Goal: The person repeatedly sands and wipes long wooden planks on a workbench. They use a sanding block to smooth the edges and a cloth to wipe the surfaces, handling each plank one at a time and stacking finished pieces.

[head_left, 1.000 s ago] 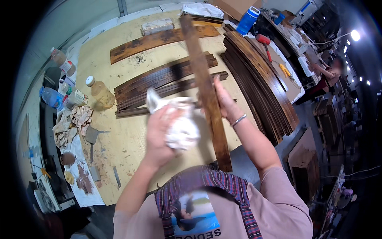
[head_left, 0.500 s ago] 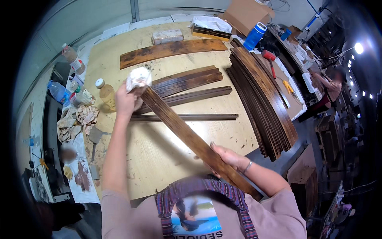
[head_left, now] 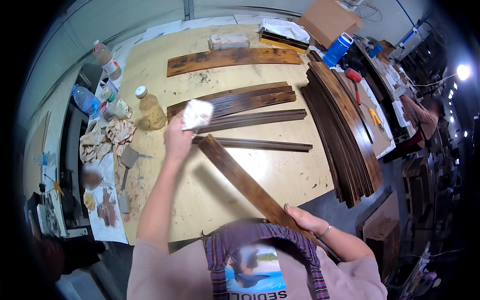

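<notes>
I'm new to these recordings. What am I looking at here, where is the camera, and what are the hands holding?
There is no machine here: a person works with bare hands. The single picture comes from a wide fisheye camera worn on the head, looking down, so straight edges bend. The left hand holds a crumpled white cloth raised above the table. The right hand grips the near end of a long dark wooden plank, which slants up over the pale worktable. On the table lie more dark planks, a curved stack of boards and a bottle of yellowish liquid.
</notes>
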`<action>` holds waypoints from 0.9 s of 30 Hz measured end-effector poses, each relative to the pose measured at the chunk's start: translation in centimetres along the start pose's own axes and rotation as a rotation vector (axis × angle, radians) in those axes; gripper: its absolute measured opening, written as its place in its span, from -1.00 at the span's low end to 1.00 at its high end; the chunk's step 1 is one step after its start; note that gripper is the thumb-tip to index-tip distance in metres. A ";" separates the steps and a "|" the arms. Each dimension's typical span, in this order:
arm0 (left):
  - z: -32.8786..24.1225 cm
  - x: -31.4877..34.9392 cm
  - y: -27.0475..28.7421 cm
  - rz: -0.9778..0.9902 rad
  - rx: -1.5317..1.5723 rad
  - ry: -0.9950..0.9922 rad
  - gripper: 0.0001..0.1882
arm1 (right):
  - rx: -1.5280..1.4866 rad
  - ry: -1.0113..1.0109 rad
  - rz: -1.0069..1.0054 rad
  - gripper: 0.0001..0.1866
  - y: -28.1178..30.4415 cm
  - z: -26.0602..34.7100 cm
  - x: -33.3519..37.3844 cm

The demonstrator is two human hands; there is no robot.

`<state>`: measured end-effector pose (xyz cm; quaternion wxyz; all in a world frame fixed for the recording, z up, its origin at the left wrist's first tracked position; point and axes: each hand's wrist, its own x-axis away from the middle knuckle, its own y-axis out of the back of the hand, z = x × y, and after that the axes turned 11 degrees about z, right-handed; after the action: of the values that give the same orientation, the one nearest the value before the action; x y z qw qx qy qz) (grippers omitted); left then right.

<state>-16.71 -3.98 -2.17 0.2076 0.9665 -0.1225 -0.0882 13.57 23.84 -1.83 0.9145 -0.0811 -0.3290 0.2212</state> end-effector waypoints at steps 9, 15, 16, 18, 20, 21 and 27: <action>0.2 11.1 -5.4 0.582 -0.489 0.069 -0.33 | -0.193 -0.301 0.048 -0.30 0.7 -1.4 -0.1; 5.7 10.4 -5.7 0.419 -0.221 0.182 -0.44 | -0.199 -0.361 0.034 -0.28 0.5 -1.8 -0.3; 4.4 10.5 -5.6 0.417 -0.310 0.086 -0.43 | -0.187 -0.367 0.012 -0.27 0.3 -1.6 -0.1; 5.0 10.2 -5.4 0.487 -0.293 0.182 -0.39 | -0.146 -0.377 -0.012 -0.26 0.1 -1.2 0.0; 5.2 9.4 -5.2 0.546 -0.246 0.248 -0.37 | -0.115 -0.434 -0.041 -0.27 0.5 -1.6 0.0; 4.9 9.0 -4.9 0.569 -0.209 0.268 -0.36 | -0.100 -0.461 -0.057 -0.27 0.6 -1.8 0.1; 4.5 9.4 -4.9 0.576 -0.389 0.189 -0.35 | -0.172 -0.462 -0.107 -0.32 0.5 -1.5 0.0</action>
<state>-7.79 -3.90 -9.44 0.4144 0.8387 -0.3509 0.0422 14.38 24.30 -3.12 0.8152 -0.0881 -0.5508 0.1562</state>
